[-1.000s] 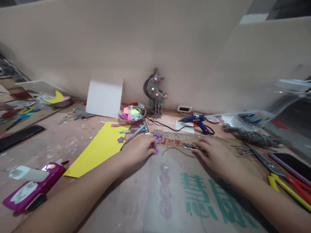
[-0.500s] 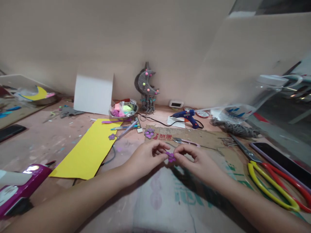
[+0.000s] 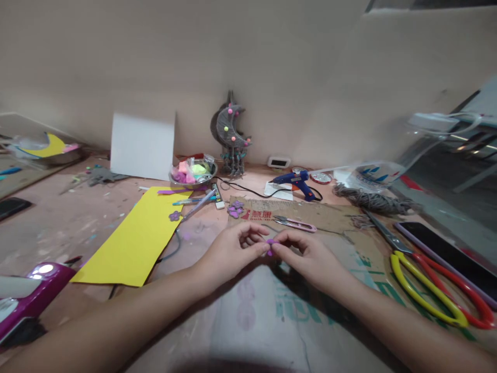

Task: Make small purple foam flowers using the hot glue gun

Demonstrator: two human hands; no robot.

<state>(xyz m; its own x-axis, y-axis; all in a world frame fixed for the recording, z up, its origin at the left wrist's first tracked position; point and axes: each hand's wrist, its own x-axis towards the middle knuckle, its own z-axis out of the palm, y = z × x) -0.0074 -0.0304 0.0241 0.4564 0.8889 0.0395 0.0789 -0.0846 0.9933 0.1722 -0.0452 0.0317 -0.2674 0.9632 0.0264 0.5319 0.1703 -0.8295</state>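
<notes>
Between the fingertips of both hands is a small purple flower [image 3: 270, 247], partly covered by the fingers. My left hand [image 3: 240, 246] pinches it from the left, thumb and forefinger closed. From the other side my right hand [image 3: 301, 251] grips it with thumb and forefinger. Just beyond the hands, several more purple flowers [image 3: 235, 209] lie on a piece of cardboard [image 3: 330, 215]. One further purple flower [image 3: 175, 216] rests at the right edge of a yellow sheet [image 3: 124, 238]. Pink-handled thread snips [image 3: 295, 224] lie behind my right hand.
A blue glue gun [image 3: 297, 181], a bowl of coloured clay [image 3: 193, 173] and a grey moon ornament [image 3: 231, 129] stand at the back. To the right are large scissors [image 3: 427, 290], a phone [image 3: 446, 254], grey yarn [image 3: 373, 200] and a clear bottle [image 3: 404, 150]. A magenta device [image 3: 42, 290] sits left.
The fingers have closed further over the purple flower, so less of it shows. The whole view has shifted slightly; the other things on the table lie as before.
</notes>
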